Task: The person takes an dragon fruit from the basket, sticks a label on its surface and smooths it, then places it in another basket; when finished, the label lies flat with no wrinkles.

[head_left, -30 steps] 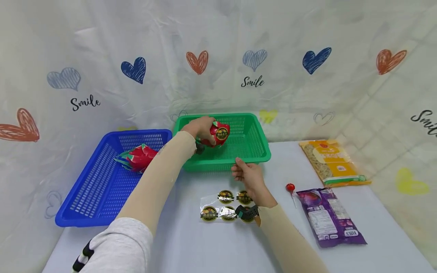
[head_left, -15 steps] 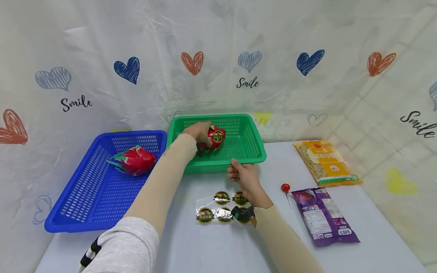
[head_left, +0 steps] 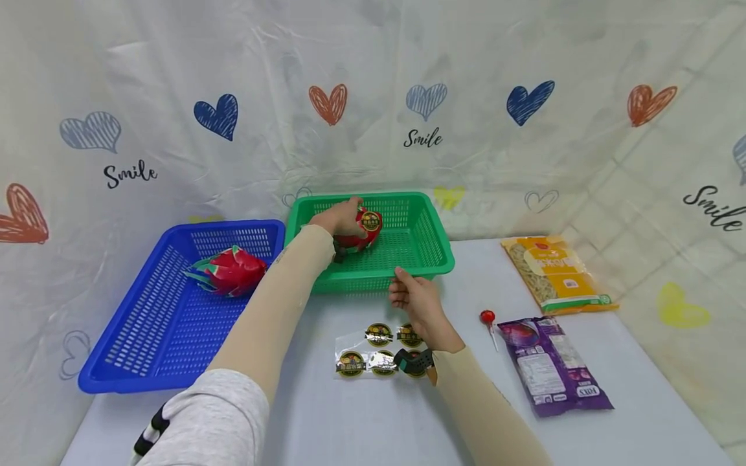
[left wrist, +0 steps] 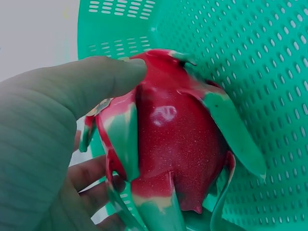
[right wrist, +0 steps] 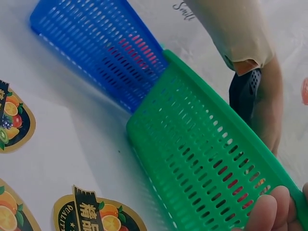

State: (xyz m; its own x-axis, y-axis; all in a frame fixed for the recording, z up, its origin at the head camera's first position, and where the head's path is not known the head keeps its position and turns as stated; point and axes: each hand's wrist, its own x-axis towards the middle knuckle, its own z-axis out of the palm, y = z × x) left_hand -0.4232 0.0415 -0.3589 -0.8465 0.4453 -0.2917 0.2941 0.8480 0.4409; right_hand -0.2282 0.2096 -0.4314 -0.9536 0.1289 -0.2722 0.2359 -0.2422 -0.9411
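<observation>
In the head view my left hand [head_left: 344,217] reaches into the green basket [head_left: 445,259] and holds a red dragon fruit [head_left: 360,242] with a round fruit sticker [head_left: 370,221] on it. The left wrist view has the thumb lying along the fruit's near side and the fingers curled under its green-tipped scales. My right hand [head_left: 424,304] grips the front rim of the green basket, its thumb on the rim and fingers curled below. Another dragon fruit [head_left: 236,272] lies in the blue basket [head_left: 105,362] at left, partly behind my left forearm.
A clear sheet of round stickers [head_left: 351,364] lies on the white table [head_left: 350,427], partly covered by my right wrist. To the right are a red lollipop [head_left: 487,317], a purple packet [head_left: 550,369] and a yellow packet [head_left: 553,272]. A printed curtain stands behind.
The head view has turned slightly to the right. My left hand with the dragon fruit dipped in the green basket, then rose a little. The right hand stays at the rim.
</observation>
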